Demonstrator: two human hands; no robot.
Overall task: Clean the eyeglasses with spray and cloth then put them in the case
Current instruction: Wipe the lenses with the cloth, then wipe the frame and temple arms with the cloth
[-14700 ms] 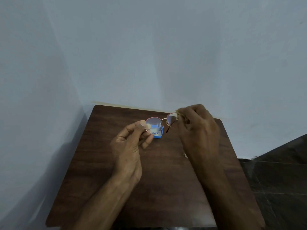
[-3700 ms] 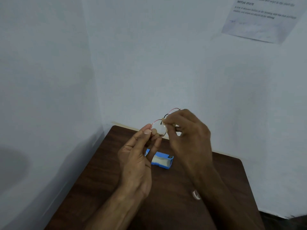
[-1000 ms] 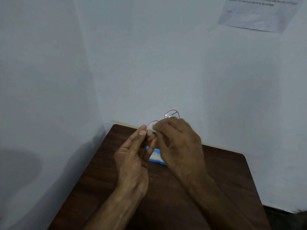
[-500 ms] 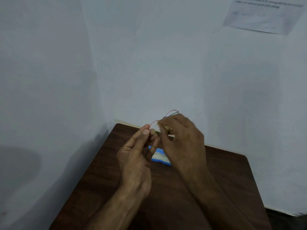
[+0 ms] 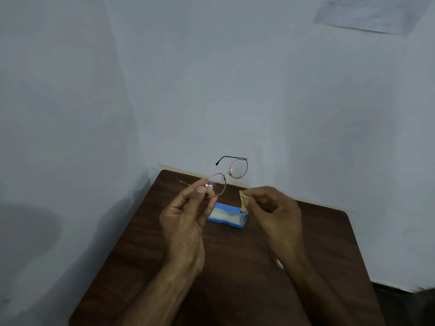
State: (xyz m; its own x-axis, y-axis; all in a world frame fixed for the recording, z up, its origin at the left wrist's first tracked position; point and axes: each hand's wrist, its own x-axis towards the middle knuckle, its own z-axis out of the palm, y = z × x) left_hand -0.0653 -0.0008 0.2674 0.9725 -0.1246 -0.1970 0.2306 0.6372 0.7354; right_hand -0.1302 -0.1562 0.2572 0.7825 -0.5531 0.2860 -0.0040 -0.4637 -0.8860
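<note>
My left hand (image 5: 186,215) pinches the left lens rim of the round, thin pink-rimmed eyeglasses (image 5: 227,176) and holds them up above the table's far edge, one dark temple arm sticking out to the left. My right hand (image 5: 275,212) sits to the right and lower, apart from the glasses, and pinches a small yellowish cloth (image 5: 243,201). The blue eyeglass case (image 5: 227,216) lies open on the brown table (image 5: 235,267) just behind and between my hands. No spray bottle can be made out.
The table stands in a corner, with pale walls close at the left and behind. A paper sheet (image 5: 374,12) hangs on the wall at the upper right. A small whitish object (image 5: 279,264) lies on the table, partly hidden by my right forearm. Dark floor shows at the lower right.
My right hand has come off the lens and moved down to the right with the cloth. The glasses are now fully visible, held by my left hand alone.
</note>
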